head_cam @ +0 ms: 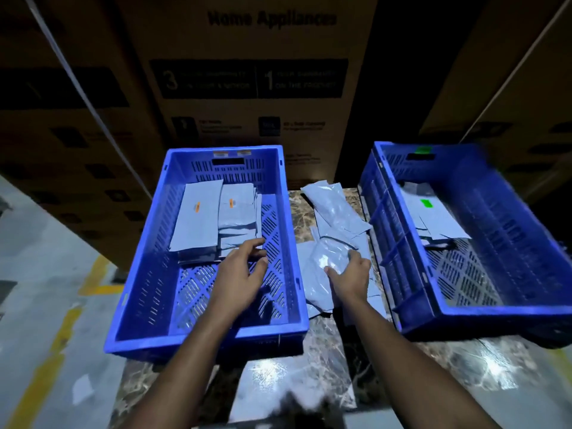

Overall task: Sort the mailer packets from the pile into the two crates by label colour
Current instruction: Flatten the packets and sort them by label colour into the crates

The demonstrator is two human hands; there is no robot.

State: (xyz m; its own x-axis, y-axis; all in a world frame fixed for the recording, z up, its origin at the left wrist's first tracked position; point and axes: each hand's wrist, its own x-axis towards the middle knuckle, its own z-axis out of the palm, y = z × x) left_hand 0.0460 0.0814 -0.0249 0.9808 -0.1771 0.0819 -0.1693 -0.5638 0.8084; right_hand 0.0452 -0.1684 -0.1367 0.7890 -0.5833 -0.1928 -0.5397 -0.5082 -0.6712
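A pile of pale blue mailer packets (335, 212) lies on the marble table between two blue crates. The left crate (136, 305) holds stacked packets with orange labels (213, 218). Inside the right crate (483, 311) lie packets with a green label (428, 209). My right hand (353, 274) grips the top packet (325, 261) of the pile, fingers curled over its edge. My left hand (244, 267) hovers inside the left crate just in front of the orange-label stack, fingers relaxed and spread, holding nothing.
Large cardboard appliance boxes (263, 88) stand close behind the crates. The marble table (309, 382) ends near the bottom of the frame. At the left lies a grey floor with yellow lines (55, 351). The right crate sits tilted over the table's right side.
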